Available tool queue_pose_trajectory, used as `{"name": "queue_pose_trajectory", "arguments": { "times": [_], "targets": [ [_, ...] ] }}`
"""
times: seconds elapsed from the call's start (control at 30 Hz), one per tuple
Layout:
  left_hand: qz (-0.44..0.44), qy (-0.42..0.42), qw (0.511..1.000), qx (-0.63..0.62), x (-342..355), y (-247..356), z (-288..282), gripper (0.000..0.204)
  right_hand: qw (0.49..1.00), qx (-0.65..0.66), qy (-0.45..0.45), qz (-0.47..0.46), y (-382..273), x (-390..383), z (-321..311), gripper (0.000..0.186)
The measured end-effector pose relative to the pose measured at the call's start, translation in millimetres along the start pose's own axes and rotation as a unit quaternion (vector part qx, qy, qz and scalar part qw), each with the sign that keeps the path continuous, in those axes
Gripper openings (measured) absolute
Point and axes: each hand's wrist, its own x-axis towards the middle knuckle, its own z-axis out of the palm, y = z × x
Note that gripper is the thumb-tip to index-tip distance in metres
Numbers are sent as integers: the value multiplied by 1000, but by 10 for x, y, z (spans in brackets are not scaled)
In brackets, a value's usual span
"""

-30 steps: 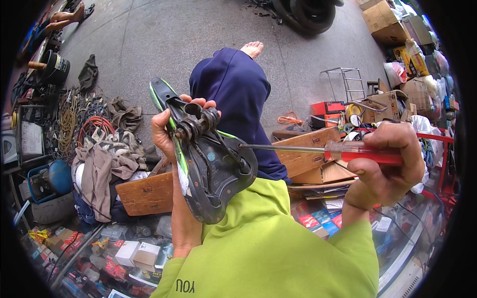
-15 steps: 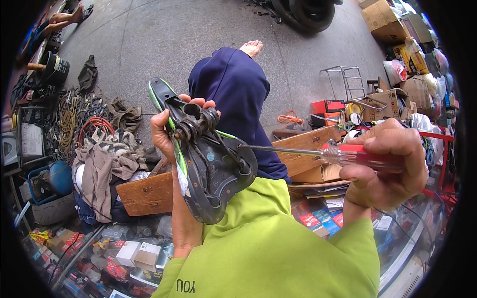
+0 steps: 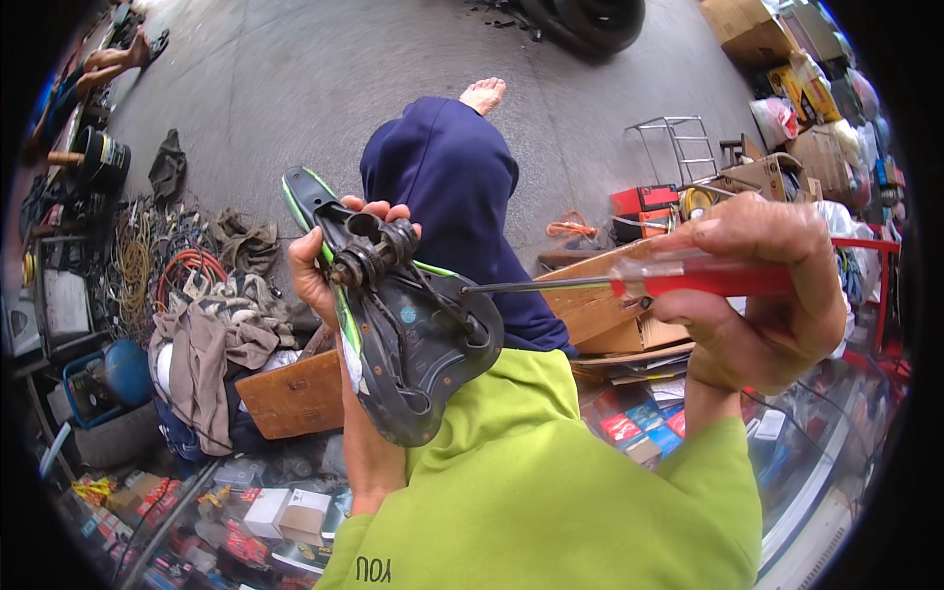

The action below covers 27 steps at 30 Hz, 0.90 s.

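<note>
A black bicycle saddle [image 3: 433, 339] with green edging is held underside up in front of my body. My left hand [image 3: 313, 270] is closed around its narrower part, beside the rails and the metal seat clamp [image 3: 372, 254]. My right hand [image 3: 767, 285] grips the red, clear-ended handle of a screwdriver [image 3: 551, 285]. The screwdriver's long shaft points left, and its tip meets the saddle's underside near the right edge, where a small screw or rivet seems to sit. My left palm is hidden behind the saddle.
Wooden boards [image 3: 295, 393] lie on both sides of my lap. Cables and cloths [image 3: 202, 344] are heaped at left. Small boxes fill a glass case [image 3: 295, 516] close by. Cardboard boxes [image 3: 752, 34] and a metal rack [image 3: 678, 147] stand at right; black tyres [image 3: 590, 20] lie far ahead.
The saddle has shifted slightly left in view with my left hand. My right hand's fingers have changed position on the screwdriver handle, and its tip stays at the same spot on the saddle.
</note>
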Motion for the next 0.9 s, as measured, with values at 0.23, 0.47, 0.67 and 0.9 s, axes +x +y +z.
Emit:
{"name": "queue_pose_trajectory", "arguments": {
  "times": [0.23,0.47,0.67,0.9],
  "targets": [
    [-6,-15,1000,2,17,51,-42,48,991,92,-77,-51,163,157,13,60],
    [-10,-9,1000,19,27,74,-82,49,985,74,-143,-59,132,162,-166,47],
    [-10,13,1000,21,7,60,-40,48,991,5,-136,14,-24,148,-151,49],
    [26,9,991,134,173,-43,31,53,936,185,-287,-86,116,330,-240,28]
  ]
}}
